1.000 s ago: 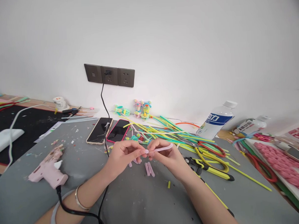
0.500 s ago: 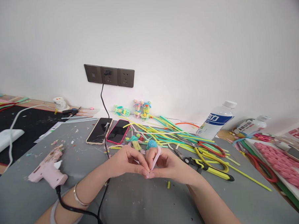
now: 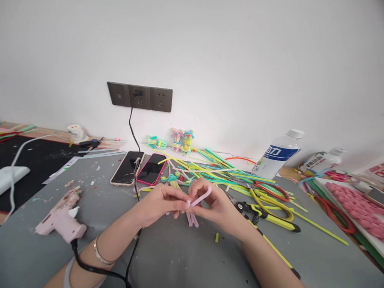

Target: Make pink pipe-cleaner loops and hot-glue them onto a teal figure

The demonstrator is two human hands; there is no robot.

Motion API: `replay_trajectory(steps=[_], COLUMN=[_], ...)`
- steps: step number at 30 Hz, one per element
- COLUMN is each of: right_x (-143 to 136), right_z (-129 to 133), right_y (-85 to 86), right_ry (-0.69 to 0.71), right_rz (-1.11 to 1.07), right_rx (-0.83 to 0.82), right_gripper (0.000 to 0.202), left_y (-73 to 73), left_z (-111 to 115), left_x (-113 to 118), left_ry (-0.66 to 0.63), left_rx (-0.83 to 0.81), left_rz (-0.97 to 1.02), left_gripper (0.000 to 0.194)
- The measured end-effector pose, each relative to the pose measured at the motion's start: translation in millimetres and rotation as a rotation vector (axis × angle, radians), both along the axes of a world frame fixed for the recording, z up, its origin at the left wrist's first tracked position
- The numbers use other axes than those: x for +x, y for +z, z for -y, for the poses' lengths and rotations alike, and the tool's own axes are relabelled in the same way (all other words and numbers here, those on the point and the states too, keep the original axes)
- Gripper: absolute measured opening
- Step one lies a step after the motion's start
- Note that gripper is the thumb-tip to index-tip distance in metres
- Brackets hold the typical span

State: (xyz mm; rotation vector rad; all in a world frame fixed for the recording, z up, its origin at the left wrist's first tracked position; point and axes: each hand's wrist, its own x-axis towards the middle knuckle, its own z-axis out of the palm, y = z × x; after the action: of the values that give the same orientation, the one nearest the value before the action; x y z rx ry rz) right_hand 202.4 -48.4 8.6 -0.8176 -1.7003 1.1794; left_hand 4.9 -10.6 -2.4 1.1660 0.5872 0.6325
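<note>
Over the grey table (image 3: pixel 171 263) my left hand (image 3: pixel 159 202) and my right hand (image 3: pixel 213 204) meet, both pinching one thin pink straw strip (image 3: pixel 201 198). The strip runs up to the right from the left fingertips and lies across my right fingers. Two short pink straw pieces (image 3: pixel 192 219) lie on the table just below the hands. My left wrist carries a gold bangle and a pale bracelet.
A pink glue gun (image 3: pixel 60 217) lies at left, its black cord crossing my left arm. Two phones (image 3: pixel 138 168) lie behind the hands. Green and yellow straws (image 3: pixel 218 170), scissors (image 3: pixel 270 191) and yellow pliers (image 3: pixel 268 217) crowd the right. Water bottle (image 3: pixel 277 155) and pink braided tray (image 3: pixel 363 211) stand further right.
The hands dropped toward the table half a second ago with the strip standing upright, then rose a little; the strip now slants up to the right again.
</note>
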Motion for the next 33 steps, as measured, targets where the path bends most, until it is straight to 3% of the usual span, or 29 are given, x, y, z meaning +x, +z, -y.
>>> replay_trajectory(steps=[4,8,13,18,25,33], right_x=[-2,-3,-2,-1,-1,0], right_z=[2,2,-2,-5,-6,-7], right_y=[3.8,6.4,3.8,0.3,-1.6,-1.7], right_ry=[0.019,0.007,-0.074,-0.118,-0.188,-0.141], right_rz=[0.044,0.017,0.012,-0.065,-0.068,-0.123], right_rx=[0.057,-0.013,-0.038,-0.182,-0.235,-0.264], right_gripper=[0.011,0.017,0.027,0.029,0.031,0.027], left_y=[-0.7,-3.6,-4.2,-0.8,4.7,5.0], left_z=[-1,-3,-6,-4,5,5], left_x=[-1,-2,-3,-2,3,4], left_ry=[-0.012,-0.019,0.022,0.059,0.288,0.321], left_rx=[-0.070,-0.056,0.026,0.140,0.492,0.507], left_rz=[0.020,-0.006,-0.073,-0.101,-0.200,-0.185], left_gripper=[0.032,0.041,0.030,0.020,0.011,0.012])
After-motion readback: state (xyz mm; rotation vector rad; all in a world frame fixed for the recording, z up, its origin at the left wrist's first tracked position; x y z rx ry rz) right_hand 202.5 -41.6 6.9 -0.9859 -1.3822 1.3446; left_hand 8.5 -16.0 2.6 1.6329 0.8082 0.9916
